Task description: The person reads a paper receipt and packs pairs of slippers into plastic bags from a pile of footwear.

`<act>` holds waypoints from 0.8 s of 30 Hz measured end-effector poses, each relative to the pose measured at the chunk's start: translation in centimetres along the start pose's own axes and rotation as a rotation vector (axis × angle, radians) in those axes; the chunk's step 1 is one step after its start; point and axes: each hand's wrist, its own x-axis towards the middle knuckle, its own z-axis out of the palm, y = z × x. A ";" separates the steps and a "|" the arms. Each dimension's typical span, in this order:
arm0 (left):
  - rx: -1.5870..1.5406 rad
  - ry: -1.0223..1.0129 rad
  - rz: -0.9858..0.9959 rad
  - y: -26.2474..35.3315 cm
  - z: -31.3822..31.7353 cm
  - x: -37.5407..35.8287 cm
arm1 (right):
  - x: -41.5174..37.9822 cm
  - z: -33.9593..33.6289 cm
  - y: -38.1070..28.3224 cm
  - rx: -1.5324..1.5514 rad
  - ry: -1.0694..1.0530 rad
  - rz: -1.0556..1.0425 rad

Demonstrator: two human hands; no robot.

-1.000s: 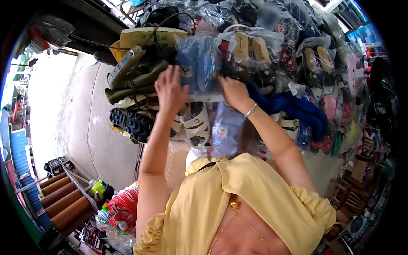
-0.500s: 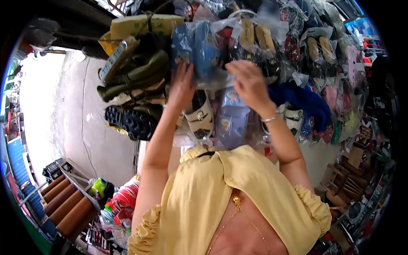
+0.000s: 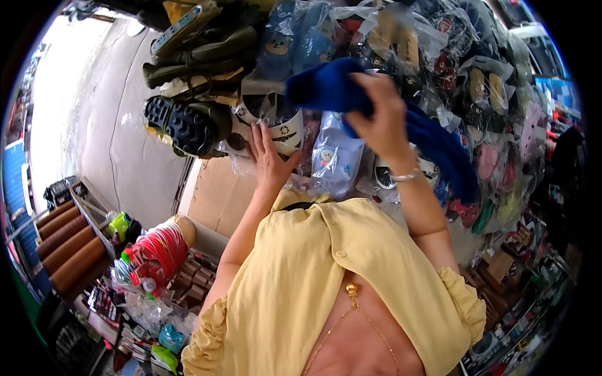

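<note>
A dark blue cloth (image 3: pixel 326 86) is gripped in my right hand (image 3: pixel 385 122), its front end raised over the footwear and slightly blurred. Its long tail trails down to the right across other bagged shoes. My left hand (image 3: pixel 271 161) lies with fingers spread on a pair of white slippers (image 3: pixel 290 133) with black markings. Between my hands are pale lavender slippers (image 3: pixel 338 161) in clear plastic, printed with a small cartoon figure. Farther off, blue slippers (image 3: pixel 281 49) in plastic lie beyond the cloth.
Dark green boots (image 3: pixel 219 53) and a black lugged sole (image 3: pixel 179 122) are at the left edge of the pile. Bagged shoes, including a pink clog (image 3: pixel 532 128), fill the right. Below left are a red-wrapped roll (image 3: pixel 160 257) and brown rolls (image 3: pixel 72 244).
My right hand has taken hold of the blue cloth and lifted one end leftward. My left hand has moved from the blue slippers down to the white ones. The view has shifted.
</note>
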 end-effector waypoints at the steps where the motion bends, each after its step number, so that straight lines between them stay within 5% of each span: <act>1: -0.050 0.037 -0.052 -0.3 0.5 -0.3 | 0.1 2.8 -0.1 -0.026 -0.067 -0.044; 5: 0.027 -0.016 -0.069 -1.4 1.5 -1.1 | -4.5 14.8 3.0 -0.405 -0.542 -0.373; 7: 0.088 -0.015 -0.065 -1.7 1.4 -1.0 | -2.1 14.7 3.1 -0.551 -0.578 -0.252; 11: -0.023 0.110 0.002 -2.0 0.4 -1.6 | 0.4 13.7 3.8 -0.509 -0.474 -0.113; 13: -0.035 0.115 -0.006 -2.5 0.8 -2.1 | -1.5 12.9 1.2 -0.338 -0.353 -0.365; 15: 0.003 0.107 0.018 -3.2 1.4 -2.4 | -5.5 13.9 0.9 -0.250 -0.498 -0.543; 19: 0.026 0.055 0.015 -3.0 0.6 -2.1 | -3.0 14.0 1.8 -0.541 -0.496 -0.328; 24: -0.054 0.172 0.092 -0.7 -1.2 -1.0 | 1.5 3.6 1.8 -0.400 -0.180 -0.180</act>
